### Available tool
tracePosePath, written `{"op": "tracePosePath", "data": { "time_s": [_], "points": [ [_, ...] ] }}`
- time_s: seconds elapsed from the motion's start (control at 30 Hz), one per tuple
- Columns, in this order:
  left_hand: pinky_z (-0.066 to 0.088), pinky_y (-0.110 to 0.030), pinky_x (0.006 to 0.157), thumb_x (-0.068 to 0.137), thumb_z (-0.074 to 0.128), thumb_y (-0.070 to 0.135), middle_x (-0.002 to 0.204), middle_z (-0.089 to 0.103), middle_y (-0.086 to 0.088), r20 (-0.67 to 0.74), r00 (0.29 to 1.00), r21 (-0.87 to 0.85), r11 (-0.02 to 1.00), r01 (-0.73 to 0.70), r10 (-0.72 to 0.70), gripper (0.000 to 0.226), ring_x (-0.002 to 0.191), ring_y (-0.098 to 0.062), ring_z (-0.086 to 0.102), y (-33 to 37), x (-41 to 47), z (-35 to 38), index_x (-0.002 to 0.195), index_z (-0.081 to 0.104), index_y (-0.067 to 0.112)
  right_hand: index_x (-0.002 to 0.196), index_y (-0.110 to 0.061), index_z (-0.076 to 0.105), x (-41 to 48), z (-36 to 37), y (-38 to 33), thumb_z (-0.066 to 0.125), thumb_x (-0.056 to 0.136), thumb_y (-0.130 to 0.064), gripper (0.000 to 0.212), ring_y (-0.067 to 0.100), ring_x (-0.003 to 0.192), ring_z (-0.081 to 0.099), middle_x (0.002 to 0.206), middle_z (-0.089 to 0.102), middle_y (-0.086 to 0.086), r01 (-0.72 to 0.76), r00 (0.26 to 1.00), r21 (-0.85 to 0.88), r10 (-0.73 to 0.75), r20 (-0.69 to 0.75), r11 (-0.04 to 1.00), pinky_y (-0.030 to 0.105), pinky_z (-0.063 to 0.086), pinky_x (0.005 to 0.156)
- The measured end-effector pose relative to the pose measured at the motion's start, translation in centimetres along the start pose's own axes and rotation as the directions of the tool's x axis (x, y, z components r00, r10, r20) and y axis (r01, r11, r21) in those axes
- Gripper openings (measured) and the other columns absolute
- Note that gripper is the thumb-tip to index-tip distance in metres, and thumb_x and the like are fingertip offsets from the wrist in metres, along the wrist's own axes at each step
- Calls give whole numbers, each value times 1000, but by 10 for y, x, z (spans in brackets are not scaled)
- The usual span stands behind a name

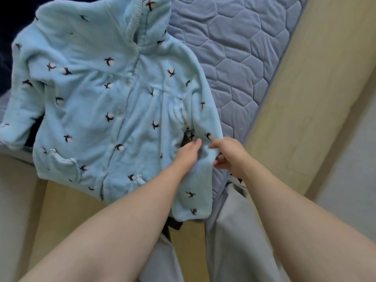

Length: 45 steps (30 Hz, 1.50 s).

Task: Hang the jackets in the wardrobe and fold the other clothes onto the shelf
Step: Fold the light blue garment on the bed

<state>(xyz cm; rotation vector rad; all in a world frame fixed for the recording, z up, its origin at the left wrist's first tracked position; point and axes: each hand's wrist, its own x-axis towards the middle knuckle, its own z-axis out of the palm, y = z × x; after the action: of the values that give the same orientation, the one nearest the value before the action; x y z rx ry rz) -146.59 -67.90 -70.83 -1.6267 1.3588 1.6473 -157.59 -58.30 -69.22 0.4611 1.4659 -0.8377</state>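
In the head view, the sleeve [195, 186] of the pale blue jacket [114, 98] is held between both hands. Its bend is pinched by the right hand [230, 155] and gripped by the left hand [188, 154], thumb on top, fingers hidden under the fleece. The jacket's body is spread above and left of the grip on the quilted mattress [234, 58]. The cuff end hangs below the grip.
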Motion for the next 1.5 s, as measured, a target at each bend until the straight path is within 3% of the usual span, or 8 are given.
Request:
{"op": "tracePosePath", "data": {
  "time_s": [0.1, 0.27, 0.5, 0.6, 0.77, 0.93, 1.2, 1.5],
  "points": [
    [57, -26, 73, 103, 46, 53, 101, 78, -2, 198, 976, -254, 957, 141, -91, 45, 89, -15, 74, 13, -5, 2, 119, 72, 19, 93, -9, 60, -14, 4, -2, 60, 81, -12, 12, 16, 37, 45, 46, 51, 0, 121, 988, 78, -112, -107, 990, 28, 44, 47],
    [59, -36, 81, 102, 44, 57, 102, 74, -10, 375, 927, -479, 853, 205, -12, 54, 92, -24, 72, 19, -9, -5, 113, 76, 15, 83, -14, 60, -27, 25, -23, 65, 78, -17, 8, 8, 42, 48, 51, 53, -6, 316, 929, 88, -289, -230, 945, 19, 38, 41],
    [48, -35, 104, 62, 40, 99, 124, 71, 6, 331, 943, -45, 998, 43, -26, 103, 117, -13, 65, -27, -31, -43, 134, 62, 28, 84, -18, 53, -26, 63, -46, 60, 86, -16, 8, 18, 62, 47, 62, 50, -2, 286, 931, 253, -205, -303, 924, 31, 37, 57],
    [49, -39, 107, 71, 82, 62, 117, 74, 7, 373, 927, 99, 995, -13, -25, 67, 111, -14, 68, -50, -37, -52, 125, 65, 26, 91, -15, 52, -23, 65, -59, 57, 87, -16, 6, 22, 75, 44, 77, 48, 3, 312, 902, 293, -185, -390, 904, 34, 37, 67],
    [50, -40, 104, 89, 75, 23, 121, 71, -1, 370, 929, 212, 976, -47, -36, 34, 113, -20, 65, -43, -53, -23, 122, 68, 18, 118, 9, 55, -15, 54, -76, 51, 92, -11, 33, 17, 68, 44, 77, 49, 2, 386, 807, 290, -169, -566, 876, 28, 36, 60],
    [45, -27, 87, 98, 60, 16, 123, 68, -17, 454, 891, 423, 879, -219, 3, 26, 116, -30, 61, -5, -64, 25, 118, 65, 0, 74, -16, 52, -19, 35, -83, 49, 92, -7, 21, 17, 63, 47, 70, 52, -3, 403, 775, 236, -192, -602, 884, 25, 38, 56],
    [36, -24, 82, 100, 56, 12, 127, 65, -17, 531, 847, 528, 767, -364, 35, 26, 118, -30, 58, 37, -67, 99, 121, 64, -1, 96, -20, 54, -19, -57, -92, 52, 93, -15, 7, 4, 64, 51, 80, 57, -11, 423, 662, 28, -288, -692, 906, 13, 34, 44],
    [52, -49, 100, 91, 66, 17, 119, 69, -9, 424, 906, 365, 911, -190, 20, 28, 113, -29, 63, 63, -57, 150, 118, 66, 10, 97, -17, 61, -5, -119, -132, 51, 102, -27, 14, 17, 84, 57, 90, 62, -2, 387, 653, -284, -478, -587, 877, 23, 38, 74]
  ]
}}
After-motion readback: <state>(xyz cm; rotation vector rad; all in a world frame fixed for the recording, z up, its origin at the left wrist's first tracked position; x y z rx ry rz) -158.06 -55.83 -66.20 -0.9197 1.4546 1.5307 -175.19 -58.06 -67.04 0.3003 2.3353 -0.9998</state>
